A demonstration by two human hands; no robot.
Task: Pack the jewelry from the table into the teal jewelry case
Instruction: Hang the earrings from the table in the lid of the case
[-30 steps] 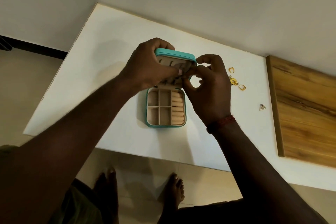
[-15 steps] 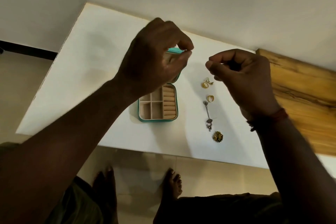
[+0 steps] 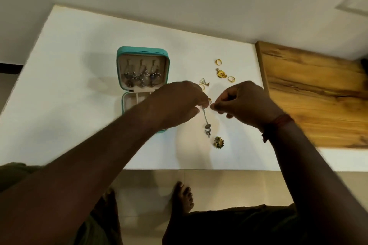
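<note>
Head view: at frame centre, the left hand (image 3: 175,103) pinches the top end of a silver drop earring (image 3: 207,126), which trails downward between both hands. The right hand (image 3: 245,103) is curled just beside it, though what it holds is unclear. The open teal jewelry case (image 3: 143,51) sits left of centre.

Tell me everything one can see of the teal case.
The case is a small square box with rounded corners, teal outside, beige inside, seemingly faux leather. It sits open on the white table, the lid on the far side with its lining facing the camera. Three silver drop earrings hang in a row in the lid. The base shows a beige divider at its far left; the left forearm crosses over the rest and hides it. Contact cannot be told.
</note>
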